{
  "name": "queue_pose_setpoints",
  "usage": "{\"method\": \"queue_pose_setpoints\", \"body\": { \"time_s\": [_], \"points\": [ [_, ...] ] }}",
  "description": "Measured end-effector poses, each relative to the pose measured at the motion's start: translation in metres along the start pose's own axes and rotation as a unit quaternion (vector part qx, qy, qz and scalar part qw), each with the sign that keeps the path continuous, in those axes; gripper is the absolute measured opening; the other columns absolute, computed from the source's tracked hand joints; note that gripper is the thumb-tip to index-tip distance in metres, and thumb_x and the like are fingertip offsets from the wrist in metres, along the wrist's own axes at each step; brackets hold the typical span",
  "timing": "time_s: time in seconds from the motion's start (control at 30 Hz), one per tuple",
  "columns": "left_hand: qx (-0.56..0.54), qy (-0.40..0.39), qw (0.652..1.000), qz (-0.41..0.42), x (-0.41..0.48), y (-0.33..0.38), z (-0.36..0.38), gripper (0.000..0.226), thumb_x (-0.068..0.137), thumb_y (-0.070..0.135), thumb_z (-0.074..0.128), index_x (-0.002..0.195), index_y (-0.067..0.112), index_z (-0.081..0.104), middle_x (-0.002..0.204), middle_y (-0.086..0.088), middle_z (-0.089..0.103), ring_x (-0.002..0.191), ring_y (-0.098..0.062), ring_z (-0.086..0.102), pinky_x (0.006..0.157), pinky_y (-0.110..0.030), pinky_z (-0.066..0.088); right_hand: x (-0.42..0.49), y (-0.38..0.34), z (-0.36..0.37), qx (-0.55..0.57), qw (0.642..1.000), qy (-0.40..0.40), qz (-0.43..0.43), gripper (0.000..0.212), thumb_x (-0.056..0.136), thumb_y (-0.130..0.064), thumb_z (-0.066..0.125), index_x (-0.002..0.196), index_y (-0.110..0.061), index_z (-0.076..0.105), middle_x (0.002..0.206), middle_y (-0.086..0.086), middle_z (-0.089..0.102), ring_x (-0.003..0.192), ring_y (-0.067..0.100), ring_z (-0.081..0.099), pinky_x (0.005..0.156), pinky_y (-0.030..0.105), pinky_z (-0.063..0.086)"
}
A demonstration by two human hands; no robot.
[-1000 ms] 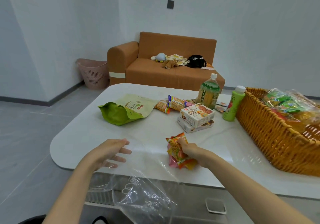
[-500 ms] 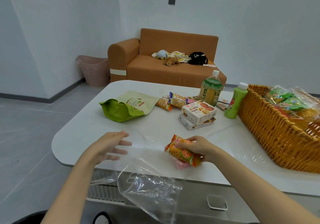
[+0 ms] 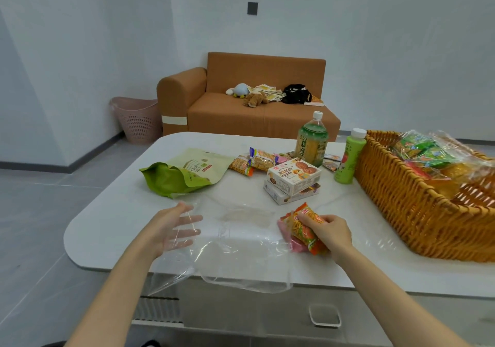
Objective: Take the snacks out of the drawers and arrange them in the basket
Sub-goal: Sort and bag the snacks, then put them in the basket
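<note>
My right hand (image 3: 330,230) grips a bunch of orange and pink snack packets (image 3: 301,228) lying on the white table (image 3: 112,220) near its front edge. My left hand (image 3: 171,228) is spread, fingers straight, partly behind a clear plastic bag (image 3: 235,261) that lies flat and hangs over the table edge. The wicker basket (image 3: 417,204) stands to the right and holds bagged snacks (image 3: 428,151). Farther back lie a green pouch (image 3: 182,172), small noodle packets (image 3: 254,160) and two stacked biscuit boxes (image 3: 293,179).
A large green bottle (image 3: 312,140) and a slim green bottle (image 3: 349,159) stand beside the basket's left end. Below the tabletop is a drawer front with a handle (image 3: 324,316). An orange sofa (image 3: 249,100) and a pink bin (image 3: 136,119) stand behind.
My right hand has turned the snack packets from upright to lying on the table, a little to the right. The plastic bag has spread flatter, and my left hand's fingers have straightened.
</note>
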State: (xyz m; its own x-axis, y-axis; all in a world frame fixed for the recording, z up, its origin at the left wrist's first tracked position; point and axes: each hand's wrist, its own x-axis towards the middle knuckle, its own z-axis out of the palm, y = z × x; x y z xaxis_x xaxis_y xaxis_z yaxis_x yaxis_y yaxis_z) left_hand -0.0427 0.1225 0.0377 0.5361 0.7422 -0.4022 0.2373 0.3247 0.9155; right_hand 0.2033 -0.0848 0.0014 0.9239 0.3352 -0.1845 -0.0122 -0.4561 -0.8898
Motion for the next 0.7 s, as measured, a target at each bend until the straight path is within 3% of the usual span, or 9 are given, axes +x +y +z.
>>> {"method": "queue_pose_setpoints", "body": {
  "time_s": [0.13,0.27,0.37,0.43,0.53,0.63,0.7],
  "points": [
    [0.007,0.01,1.0,0.012,0.003,-0.001,0.017,0.035,0.103,0.037,0.037,0.125,0.016,0.054,0.109,-0.004,0.069,0.094,-0.03,0.067,0.077,-0.038,0.053,-0.004,-0.004,-0.003,-0.026,0.995,0.038,-0.09,0.047,0.068,-0.051,0.08,0.099,-0.02,0.062,0.097,0.0,0.066,0.085,0.017,0.063,0.075,0.033,0.054],
    [-0.017,0.049,0.998,0.037,0.006,0.0,0.026,0.037,0.104,0.035,0.034,0.131,0.013,0.048,0.113,-0.007,0.065,0.101,-0.034,0.062,0.082,-0.041,0.049,-0.014,-0.027,-0.029,0.12,0.981,0.061,-0.143,0.039,0.065,-0.043,0.084,0.09,-0.022,0.062,0.092,-0.001,0.069,0.082,0.013,0.066,0.068,0.031,0.054],
    [-0.035,0.064,0.996,0.048,0.01,0.001,0.031,0.041,0.104,0.035,0.032,0.135,0.012,0.046,0.112,-0.007,0.064,0.101,-0.035,0.061,0.09,-0.045,0.048,-0.028,-0.034,-0.049,0.131,0.977,-0.017,-0.168,0.036,0.067,-0.036,0.084,0.09,-0.024,0.059,0.091,-0.003,0.067,0.08,0.01,0.067,0.056,0.02,0.05],
    [-0.041,0.057,0.997,0.045,0.009,0.001,0.037,0.04,0.104,0.036,0.033,0.135,0.014,0.047,0.11,-0.006,0.065,0.096,-0.032,0.063,0.088,-0.044,0.049,-0.035,-0.029,-0.054,0.042,0.976,-0.066,-0.201,0.04,0.065,-0.034,0.087,0.093,-0.024,0.059,0.091,-0.006,0.065,0.081,0.006,0.064,0.057,0.016,0.049],
    [-0.04,-0.013,0.999,0.031,0.002,0.001,0.054,0.038,0.102,0.04,0.038,0.132,0.021,0.05,0.11,-0.004,0.068,0.093,-0.028,0.066,0.078,-0.038,0.052,-0.044,-0.022,-0.047,-0.115,0.946,-0.114,-0.282,0.042,0.062,-0.036,0.088,0.089,-0.027,0.058,0.089,-0.013,0.062,0.077,0.002,0.06,0.057,0.012,0.047],
    [-0.026,-0.074,0.997,0.025,-0.002,0.0,0.072,0.039,0.101,0.046,0.038,0.134,0.029,0.049,0.114,-0.003,0.069,0.098,-0.027,0.067,0.079,-0.036,0.054,-0.049,-0.019,-0.028,-0.12,0.929,-0.158,-0.311,0.04,0.062,-0.042,0.086,0.089,-0.031,0.059,0.093,-0.013,0.063,0.083,0.005,0.061,0.066,0.018,0.051],
    [-0.031,-0.108,0.993,0.02,-0.003,-0.003,0.082,0.04,0.099,0.051,0.037,0.136,0.037,0.046,0.118,-0.002,0.068,0.103,-0.028,0.066,0.086,-0.041,0.054,-0.049,-0.022,-0.017,-0.076,0.94,-0.213,-0.257,0.041,0.07,-0.043,0.082,0.103,-0.033,0.058,0.105,-0.012,0.06,0.091,0.007,0.061,0.073,0.025,0.056]
  ]
}}
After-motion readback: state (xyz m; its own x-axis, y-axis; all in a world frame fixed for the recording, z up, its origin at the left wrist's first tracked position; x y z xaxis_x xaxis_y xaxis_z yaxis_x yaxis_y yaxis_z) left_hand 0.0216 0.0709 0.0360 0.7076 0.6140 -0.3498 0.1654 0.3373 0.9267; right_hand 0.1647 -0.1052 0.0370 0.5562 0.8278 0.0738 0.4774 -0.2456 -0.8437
